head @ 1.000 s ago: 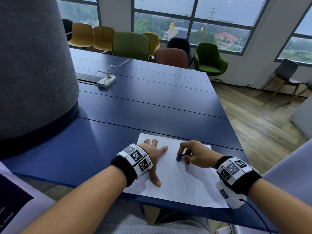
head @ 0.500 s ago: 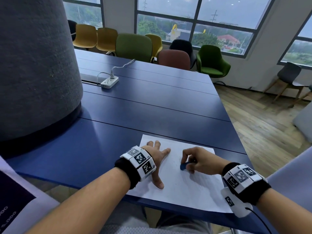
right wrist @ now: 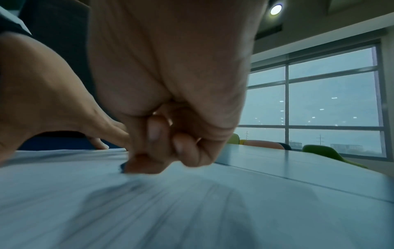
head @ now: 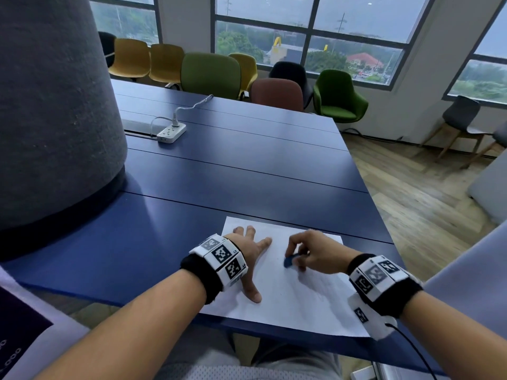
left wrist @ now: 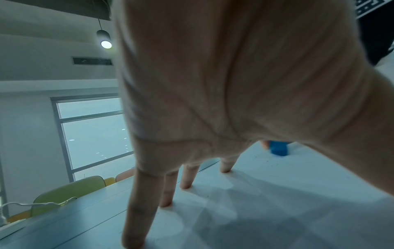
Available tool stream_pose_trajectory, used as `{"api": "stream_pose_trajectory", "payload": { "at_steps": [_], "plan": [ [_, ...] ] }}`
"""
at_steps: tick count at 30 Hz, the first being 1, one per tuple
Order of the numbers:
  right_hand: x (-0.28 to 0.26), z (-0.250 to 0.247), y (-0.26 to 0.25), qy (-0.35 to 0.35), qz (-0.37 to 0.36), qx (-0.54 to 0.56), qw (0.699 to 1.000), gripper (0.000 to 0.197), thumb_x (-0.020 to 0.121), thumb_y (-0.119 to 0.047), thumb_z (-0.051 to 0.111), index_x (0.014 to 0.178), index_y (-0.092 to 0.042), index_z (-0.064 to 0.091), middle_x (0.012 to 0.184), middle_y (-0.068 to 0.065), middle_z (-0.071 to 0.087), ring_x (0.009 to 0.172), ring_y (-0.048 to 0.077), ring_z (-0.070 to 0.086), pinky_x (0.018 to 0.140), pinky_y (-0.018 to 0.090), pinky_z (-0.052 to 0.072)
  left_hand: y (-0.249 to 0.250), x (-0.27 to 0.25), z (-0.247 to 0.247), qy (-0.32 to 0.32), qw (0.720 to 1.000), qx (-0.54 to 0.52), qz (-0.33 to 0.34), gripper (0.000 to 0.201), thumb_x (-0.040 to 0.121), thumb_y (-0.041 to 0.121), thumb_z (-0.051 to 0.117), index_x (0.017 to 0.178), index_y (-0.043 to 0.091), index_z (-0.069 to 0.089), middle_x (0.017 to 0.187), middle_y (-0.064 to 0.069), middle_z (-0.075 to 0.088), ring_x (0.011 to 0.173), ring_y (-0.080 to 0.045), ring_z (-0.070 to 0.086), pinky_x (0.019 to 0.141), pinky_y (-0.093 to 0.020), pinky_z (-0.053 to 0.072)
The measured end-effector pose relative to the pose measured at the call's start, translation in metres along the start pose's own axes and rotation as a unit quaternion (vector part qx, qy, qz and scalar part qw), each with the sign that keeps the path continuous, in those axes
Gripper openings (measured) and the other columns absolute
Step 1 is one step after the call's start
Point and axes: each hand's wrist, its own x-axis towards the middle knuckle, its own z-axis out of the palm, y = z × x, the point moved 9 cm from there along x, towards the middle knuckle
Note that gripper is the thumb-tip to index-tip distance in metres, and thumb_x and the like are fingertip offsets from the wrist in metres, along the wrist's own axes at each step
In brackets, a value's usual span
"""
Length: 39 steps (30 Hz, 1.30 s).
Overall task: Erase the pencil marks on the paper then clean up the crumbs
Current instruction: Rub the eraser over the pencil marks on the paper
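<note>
A white sheet of paper (head: 290,292) lies at the near edge of the blue table (head: 233,171). My left hand (head: 251,250) presses flat on the paper's left part with spread, straight fingers (left wrist: 185,178). My right hand (head: 304,253) pinches a small blue eraser (head: 289,261) and holds its tip against the paper near the middle. The left wrist view shows the eraser (left wrist: 278,148) beyond my palm, with tiny dark crumbs scattered on the sheet. In the right wrist view the curled fingers (right wrist: 153,134) hide most of the eraser. Pencil marks are too faint to make out.
A large grey felt-covered column (head: 52,105) stands on the table's left. A white power strip (head: 171,131) with its cable lies far back. Coloured chairs (head: 211,74) line the far side under the windows. The table's right edge drops to wooden floor (head: 417,204).
My right hand with the eraser has slid a little across the paper while rubbing. The left hand stays pressed on the sheet. The head view has shifted slightly.
</note>
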Motion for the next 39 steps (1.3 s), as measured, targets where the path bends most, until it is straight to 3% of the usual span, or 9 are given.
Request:
{"api": "stream_pose_trajectory", "payload": {
  "at_steps": [3, 6, 8, 13, 18, 23, 28, 33, 39],
  "plan": [
    [0.005, -0.005, -0.002, 0.042, -0.002, 0.022, 0.999, 0.01, 0.087, -0.006, 0.064, 0.084, -0.015, 0.067, 0.064, -0.003, 0.069, 0.056, 0.007, 0.061, 0.057, 0.014, 0.045, -0.001, 0.0, 0.0, -0.002, 1.0, -0.003, 0.0, 0.137, 0.058, 0.065, 0.084, 0.156, 0.036, -0.007, 0.164, -0.012, -0.004, 0.149, -0.039, 0.003, 0.115, -0.058, 0.027],
    [-0.006, 0.016, -0.005, -0.09, -0.013, 0.017, 0.996, 0.011, 0.085, -0.009, 0.065, 0.085, -0.02, 0.067, 0.079, 0.005, 0.074, 0.063, 0.007, 0.065, 0.068, 0.021, 0.052, -0.001, -0.001, 0.0, 0.002, 1.0, 0.005, 0.0, 0.137, 0.058, 0.066, 0.083, 0.156, 0.035, -0.007, 0.163, -0.013, -0.003, 0.149, -0.04, 0.005, 0.115, -0.057, 0.028],
    [-0.01, 0.019, -0.007, -0.117, -0.013, -0.001, 0.993, 0.011, 0.085, -0.01, 0.066, 0.086, -0.021, 0.068, 0.081, 0.006, 0.075, 0.066, 0.006, 0.065, 0.074, 0.023, 0.053, 0.0, -0.001, 0.0, 0.0, 1.0, 0.007, 0.0, 0.137, 0.058, 0.066, 0.083, 0.156, 0.034, -0.008, 0.163, -0.013, -0.003, 0.149, -0.04, 0.005, 0.115, -0.057, 0.028],
    [0.001, 0.002, -0.005, 0.046, -0.014, 0.02, 0.999, 0.012, 0.085, -0.005, 0.063, 0.083, -0.017, 0.065, 0.065, 0.0, 0.07, 0.056, 0.006, 0.06, 0.062, 0.019, 0.049, -0.001, -0.001, -0.001, 0.003, 1.0, 0.003, 0.002, 0.137, 0.058, 0.065, 0.084, 0.156, 0.034, -0.006, 0.163, -0.013, -0.001, 0.148, -0.039, 0.006, 0.115, -0.056, 0.028],
    [-0.02, 0.023, -0.008, -0.113, -0.019, 0.001, 0.993, 0.011, 0.086, -0.009, 0.065, 0.086, -0.02, 0.066, 0.069, -0.005, 0.069, 0.061, 0.004, 0.061, 0.064, 0.014, 0.047, 0.0, -0.003, 0.0, 0.0, 1.0, 0.005, 0.0, 0.137, 0.059, 0.065, 0.083, 0.156, 0.035, -0.009, 0.164, -0.013, -0.006, 0.149, -0.04, 0.002, 0.115, -0.058, 0.027],
    [-0.007, -0.001, 0.005, 0.044, 0.01, 0.0, 0.999, 0.02, 0.085, -0.006, 0.061, 0.077, -0.025, 0.06, 0.067, 0.0, 0.068, 0.05, -0.002, 0.054, 0.057, 0.015, 0.042, 0.0, -0.004, -0.002, 0.006, 1.0, 0.002, 0.003, 0.136, 0.059, 0.064, 0.084, 0.156, 0.034, -0.006, 0.164, -0.013, -0.003, 0.149, -0.039, 0.004, 0.115, -0.057, 0.028],
    [-0.03, 0.023, 0.0, -0.134, 0.011, -0.012, 0.991, 0.017, 0.083, -0.008, 0.063, 0.083, -0.024, 0.065, 0.075, 0.0, 0.072, 0.062, 0.003, 0.062, 0.073, 0.024, 0.054, 0.001, -0.003, 0.0, 0.004, 1.0, 0.003, 0.002, 0.136, 0.059, 0.065, 0.083, 0.156, 0.034, -0.007, 0.164, -0.014, -0.005, 0.149, -0.04, 0.002, 0.115, -0.058, 0.026],
    [-0.014, -0.002, 0.012, 0.055, 0.023, 0.008, 0.998, 0.014, 0.084, -0.005, 0.061, 0.085, -0.018, 0.064, 0.07, 0.003, 0.071, 0.052, 0.001, 0.054, 0.057, 0.016, 0.044, 0.001, -0.005, -0.002, -0.001, 1.0, 0.002, 0.002, 0.136, 0.061, 0.064, 0.083, 0.156, 0.034, -0.009, 0.164, -0.013, -0.008, 0.15, -0.04, 0.0, 0.117, -0.058, 0.024],
    [-0.028, 0.017, 0.004, -0.081, 0.008, -0.013, 0.997, 0.015, 0.085, -0.006, 0.063, 0.085, -0.021, 0.065, 0.07, -0.003, 0.07, 0.061, 0.003, 0.062, 0.064, 0.017, 0.049, 0.001, -0.002, 0.0, -0.009, 1.0, 0.007, -0.002, 0.137, 0.06, 0.066, 0.082, 0.156, 0.035, -0.01, 0.164, -0.013, -0.008, 0.15, -0.04, 0.0, 0.116, -0.06, 0.024]
  ]
}}
